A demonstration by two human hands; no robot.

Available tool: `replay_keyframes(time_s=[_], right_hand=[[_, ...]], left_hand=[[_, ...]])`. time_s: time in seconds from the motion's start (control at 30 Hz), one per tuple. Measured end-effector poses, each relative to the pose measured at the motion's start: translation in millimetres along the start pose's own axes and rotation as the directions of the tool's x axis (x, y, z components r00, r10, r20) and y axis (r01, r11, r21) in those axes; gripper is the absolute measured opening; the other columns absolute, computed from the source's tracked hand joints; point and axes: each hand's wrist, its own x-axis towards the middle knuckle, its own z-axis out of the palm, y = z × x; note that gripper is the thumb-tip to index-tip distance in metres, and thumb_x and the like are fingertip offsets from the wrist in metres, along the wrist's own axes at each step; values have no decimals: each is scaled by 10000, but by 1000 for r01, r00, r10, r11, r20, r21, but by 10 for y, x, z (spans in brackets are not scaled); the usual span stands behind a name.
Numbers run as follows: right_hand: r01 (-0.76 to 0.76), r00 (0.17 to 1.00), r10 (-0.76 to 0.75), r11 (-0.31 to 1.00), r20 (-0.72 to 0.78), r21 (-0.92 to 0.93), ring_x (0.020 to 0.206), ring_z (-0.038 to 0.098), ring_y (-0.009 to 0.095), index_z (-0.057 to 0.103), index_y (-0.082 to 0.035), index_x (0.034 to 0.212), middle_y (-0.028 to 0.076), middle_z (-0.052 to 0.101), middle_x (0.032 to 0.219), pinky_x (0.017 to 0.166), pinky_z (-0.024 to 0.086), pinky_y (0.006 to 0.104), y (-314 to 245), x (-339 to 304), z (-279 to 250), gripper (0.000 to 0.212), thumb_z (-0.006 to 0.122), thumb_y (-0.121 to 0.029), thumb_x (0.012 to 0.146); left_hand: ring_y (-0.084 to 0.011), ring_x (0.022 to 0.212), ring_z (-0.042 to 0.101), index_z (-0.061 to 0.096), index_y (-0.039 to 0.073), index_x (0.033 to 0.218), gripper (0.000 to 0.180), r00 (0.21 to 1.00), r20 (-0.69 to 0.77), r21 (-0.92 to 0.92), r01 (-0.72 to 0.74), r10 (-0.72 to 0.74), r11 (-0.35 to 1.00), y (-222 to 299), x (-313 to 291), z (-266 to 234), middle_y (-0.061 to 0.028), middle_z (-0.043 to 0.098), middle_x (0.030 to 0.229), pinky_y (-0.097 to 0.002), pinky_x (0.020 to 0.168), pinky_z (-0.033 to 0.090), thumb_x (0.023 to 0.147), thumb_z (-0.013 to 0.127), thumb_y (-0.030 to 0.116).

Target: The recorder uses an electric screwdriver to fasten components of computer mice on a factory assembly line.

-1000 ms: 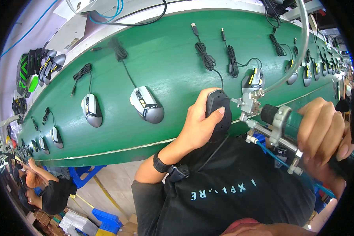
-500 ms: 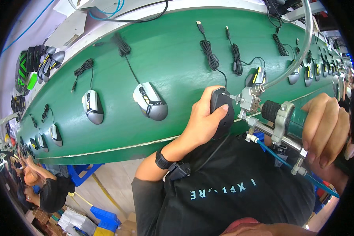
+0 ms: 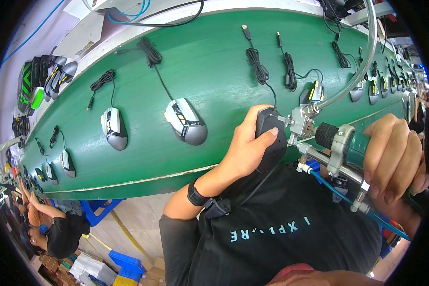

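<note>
Loose mice (image 3: 188, 121) on the belt (image 3: 214, 109) have slid a little to the right over the last second, and the left hand (image 3: 245, 150) with its mouse (image 3: 274, 150) has shifted slightly right too. That hand grasps the mouse, black underside showing, fingers behind it and thumb pressed across it. The mouse is at the near edge of the belt, in front of the shirt (image 3: 281, 209). Its cord (image 3: 257, 69) runs up from the top end to a tied bundle and a plug lying on the green surface.

A metal valve (image 3: 302, 121) stands just right of the mouse, its tip at the mouse's edge; whether they touch, I cannot tell. Behind the valve another mouse is partly hidden. A clear hose (image 3: 374, 47) rises from the valve, and a black knob (image 3: 325, 135), a steel rod (image 3: 338, 164) and a blue tube (image 3: 338, 193) sit to its lower right.

The right hand (image 3: 393, 157) has bent fingers overlapping the end of a green barrel (image 3: 357, 147); I cannot tell whether they grip it. On the left wrist is a black band (image 3: 197, 194). At far left a co-worker (image 3: 64, 233) reaches toward the belt, near a blue bin (image 3: 126, 261).
</note>
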Motion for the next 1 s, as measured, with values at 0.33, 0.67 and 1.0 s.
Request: replay_keyframes(time_s=[0.33, 0.67, 1.0], right_hand=[[58, 998, -58, 998, -17, 37, 547, 573, 128, 503, -47, 898, 72, 596, 711, 471, 505, 252, -286, -336, -341, 231, 587, -260, 872], [21, 991, -34, 994, 130, 104, 573, 548, 185, 481, -51, 1163, 77, 550, 771, 458, 492, 323, 100, 5, 85, 523, 585, -503, 921], [-66, 966, 17, 981, 258, 184, 587, 662, 163, 589, -41, 1020, 95, 673, 716, 483, 548, 261, 78, -95, -114, 224, 685, -160, 857]], left_hand=[[-157, 966, 593, 488, 14, 1243, 368, 987, -129, -149, 71, -91, 986, -33, 40, -169, -101, 624, 1081, -315, 864, 494, 891, 578, 69], [-196, 950, 625, 471, 6, 1247, 346, 983, -177, -368, -25, -43, 929, 79, -6, -245, -163, 627, 1143, -345, 840, 525, 1002, 418, 244], [-197, 940, 627, 469, -2, 1255, 390, 983, -184, -374, -61, -9, 925, 130, -33, -274, -184, 622, 1137, -337, 837, 526, 1045, 337, 299]])
